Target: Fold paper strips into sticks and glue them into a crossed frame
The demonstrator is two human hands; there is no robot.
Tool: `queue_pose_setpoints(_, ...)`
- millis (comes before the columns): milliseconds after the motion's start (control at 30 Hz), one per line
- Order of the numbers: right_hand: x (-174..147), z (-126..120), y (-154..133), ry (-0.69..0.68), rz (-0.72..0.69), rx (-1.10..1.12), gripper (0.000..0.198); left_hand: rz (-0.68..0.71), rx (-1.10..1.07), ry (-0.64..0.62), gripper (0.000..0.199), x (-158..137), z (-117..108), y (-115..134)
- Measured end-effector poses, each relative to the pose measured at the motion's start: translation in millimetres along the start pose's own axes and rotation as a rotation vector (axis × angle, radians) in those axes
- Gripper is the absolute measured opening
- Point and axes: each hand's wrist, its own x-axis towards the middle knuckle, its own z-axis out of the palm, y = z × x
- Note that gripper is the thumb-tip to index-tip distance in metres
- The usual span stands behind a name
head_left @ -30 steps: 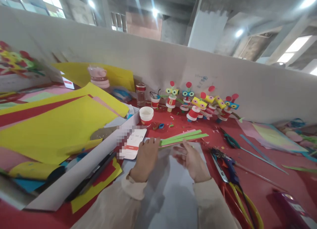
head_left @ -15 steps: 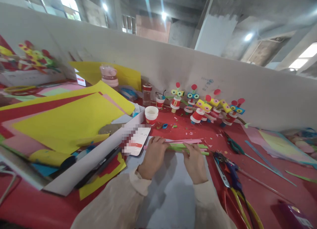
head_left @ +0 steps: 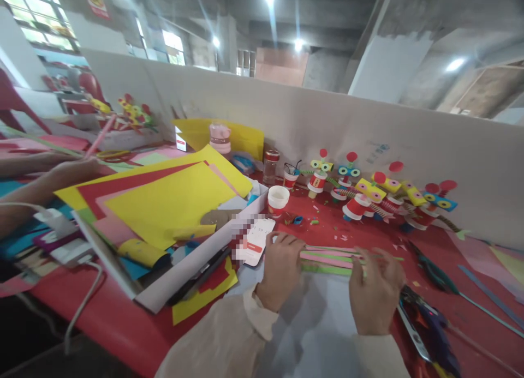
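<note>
Several pink and green paper strips (head_left: 327,259) lie side by side across a pale grey board or sheet (head_left: 313,307). At their left end my left hand (head_left: 282,266) is closed over the strips, fingers bent. My right hand (head_left: 376,288) grips the right part, thumb on the near side and fingers curved over the far side. Green tips stick out beyond the right fingers, which are slightly blurred. The strip ends under both palms are hidden. Close to my left hand lies a phone (head_left: 258,241), partly pixelated.
A box (head_left: 184,269) bearing yellow paper (head_left: 176,203) stands left. Paper-cup figures (head_left: 358,206) line the partition behind a white cup (head_left: 278,199). Scissors (head_left: 413,329), a glue gun (head_left: 440,334) and pliers (head_left: 434,269) lie right. Another person's hands (head_left: 69,173) hold a pink strip at far left.
The view has swung left, bringing the other person's hands and the chargers into sight. My right hand has moved right along the strips, away from my left; more strip shows between them.
</note>
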Motion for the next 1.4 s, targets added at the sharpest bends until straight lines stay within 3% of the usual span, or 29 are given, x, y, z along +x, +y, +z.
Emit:
queue_pose_setpoints(67,2,-2,-8,0.113,0.125,0.113,0.024,-0.114,-0.133,0.031,0.022,1,2,3)
queue_pose_setpoints(200,-2,-3,-33,-0.133,0.394,0.451,0.036,-0.1,-0.313,-0.08,0.02,0,6,10)
queue_pose_setpoints(267,-4,-4,-43,-0.072,0.47,0.563,0.04,-0.118,-0.249,-0.068,0.021,0,6,11)
queue_pose_setpoints(367,-5,-10,-52,0.14,0.398,0.57,0.021,-0.237,-0.168,0.022,0.022,2,4,8)
queue_pose_setpoints(433,-6,-14,-56,0.022,0.348,0.586,0.015,-0.23,-0.221,0.057,0.024,2,3,8)
queue_pose_setpoints(533,-7,-16,-64,-0.315,0.427,0.704,0.023,-0.041,-0.322,0.037,0.025,-2,6,14)
queue_pose_setpoints(667,-5,-12,-69,-0.35,0.622,0.747,0.034,0.118,-0.449,-0.069,0.028,-8,9,27)
queue_pose_setpoints(733,-2,-12,-65,-0.329,0.67,0.77,0.039,0.076,-0.546,-0.096,0.028,-8,10,29)
queue_pose_setpoints(800,2,-12,-58,-0.316,0.687,0.774,0.038,-0.055,-0.642,-0.136,0.024,-6,11,28)
queue_pose_setpoints(900,7,-12,-44,-0.257,0.713,0.737,0.037,-0.277,-0.798,-0.299,0.014,-2,13,24)
queue_pose_setpoints(1033,11,-11,-34,-0.195,0.817,0.863,0.035,-0.41,-1.008,-0.464,0.014,-1,13,22)
queue_pose_setpoints(1267,17,-15,-31,-0.169,0.908,0.974,0.034,-0.39,-1.04,-0.583,0.019,-1,9,21)
queue_pose_setpoints(1400,14,-13,-36,-0.261,0.873,1.035,0.035,-0.335,-0.985,-0.436,0.038,-2,13,26)
